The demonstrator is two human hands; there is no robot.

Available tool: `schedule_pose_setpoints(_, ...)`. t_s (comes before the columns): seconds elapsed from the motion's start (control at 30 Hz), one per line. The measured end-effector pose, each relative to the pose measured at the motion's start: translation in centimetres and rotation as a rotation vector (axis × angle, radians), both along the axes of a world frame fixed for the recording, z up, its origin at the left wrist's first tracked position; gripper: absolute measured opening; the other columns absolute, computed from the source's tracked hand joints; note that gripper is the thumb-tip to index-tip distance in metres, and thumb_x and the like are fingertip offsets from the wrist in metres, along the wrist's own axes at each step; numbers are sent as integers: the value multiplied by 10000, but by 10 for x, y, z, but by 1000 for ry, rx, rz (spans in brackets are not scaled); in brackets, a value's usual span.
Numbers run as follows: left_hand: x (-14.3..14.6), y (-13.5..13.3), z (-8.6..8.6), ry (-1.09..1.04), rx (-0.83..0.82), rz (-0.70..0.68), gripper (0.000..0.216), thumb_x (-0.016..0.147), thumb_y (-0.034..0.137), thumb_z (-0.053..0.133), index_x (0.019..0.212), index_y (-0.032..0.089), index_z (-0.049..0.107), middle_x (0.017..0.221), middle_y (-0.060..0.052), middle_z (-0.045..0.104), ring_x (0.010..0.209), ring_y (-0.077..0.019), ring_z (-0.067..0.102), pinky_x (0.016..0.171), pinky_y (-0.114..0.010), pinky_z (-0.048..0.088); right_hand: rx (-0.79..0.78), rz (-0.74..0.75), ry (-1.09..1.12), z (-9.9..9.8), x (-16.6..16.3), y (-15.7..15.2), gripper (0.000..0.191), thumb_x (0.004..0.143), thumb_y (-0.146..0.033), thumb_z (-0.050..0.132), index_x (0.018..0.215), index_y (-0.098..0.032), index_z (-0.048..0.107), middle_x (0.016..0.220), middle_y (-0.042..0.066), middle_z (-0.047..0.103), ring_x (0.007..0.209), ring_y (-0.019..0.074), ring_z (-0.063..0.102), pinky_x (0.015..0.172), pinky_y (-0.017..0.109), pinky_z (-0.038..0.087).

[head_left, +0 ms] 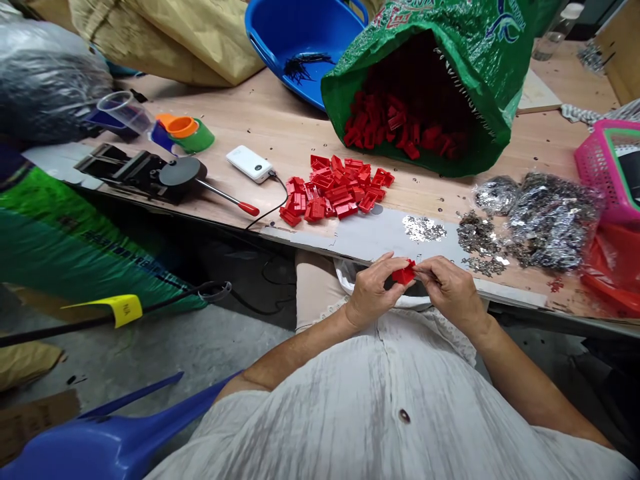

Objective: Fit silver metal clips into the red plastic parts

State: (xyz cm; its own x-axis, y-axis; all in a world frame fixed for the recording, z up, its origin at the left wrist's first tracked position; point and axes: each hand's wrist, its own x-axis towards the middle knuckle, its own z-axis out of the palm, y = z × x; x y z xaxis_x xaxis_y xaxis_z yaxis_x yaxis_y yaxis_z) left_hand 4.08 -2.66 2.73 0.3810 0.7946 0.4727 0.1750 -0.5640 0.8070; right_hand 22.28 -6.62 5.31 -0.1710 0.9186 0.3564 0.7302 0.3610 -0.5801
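Note:
My left hand point(374, 291) pinches a small red plastic housing point(404, 272) between thumb and fingers, just off the table's front edge. Against the right side of that part, my right hand point(447, 290) has its thumb and fingertips pressed together; whatever they hold is too small to make out. Beyond my hands lies a heap of similar red plastic housings point(337, 190). Flat shiny metal pieces point(424, 229) are spread on the grey sheet point(370, 233), and darker metal pieces point(477, 237) form a pile to their right.
A green sack point(490, 133) of red housings lies open behind the heap. A blue basin point(260, 30), a white power bank point(249, 164) with cable, and a hand-lever device point(150, 175) stand left. Right are a bag of metal parts point(547, 220) and a pink basket point(595, 167).

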Motion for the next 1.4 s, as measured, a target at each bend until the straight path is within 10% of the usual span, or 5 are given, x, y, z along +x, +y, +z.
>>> schedule_pose_setpoints(0.67, 4, -1, -2, -21, -48, -35, 268, 853, 246, 679, 1120, 220, 667, 1092, -50, 753, 1016, -199, 717, 1110, -518, 478, -125, 65, 132, 6, 11, 4, 177, 969, -253, 516, 998, -249, 691, 940, 64, 705, 877, 203, 654, 759, 342, 520)
schedule_pose_setpoints(1.1, 5, -1, -1, -26, 7, -6, 289, 846, 241, 701, 1131, 214, 657, 1093, -47, 755, 1018, -197, 718, 1095, -491, 497, -377, -133, 300, -2, 16, 3, 197, 893, -423, 621, 925, -230, 632, 664, -37, 550, 569, 119, 437, 554, 263, 360)
schedule_pose_setpoints(1.4, 4, -5, 2, -31, -33, 7, 304, 843, 242, 710, 1143, 228, 658, 1070, -45, 758, 1040, -215, 716, 1078, -461, 514, -526, -79, 558, -7, 17, 5, 242, 856, -444, 662, 932, -224, 595, 872, 0, 612, 693, 127, 515, 628, 270, 408)
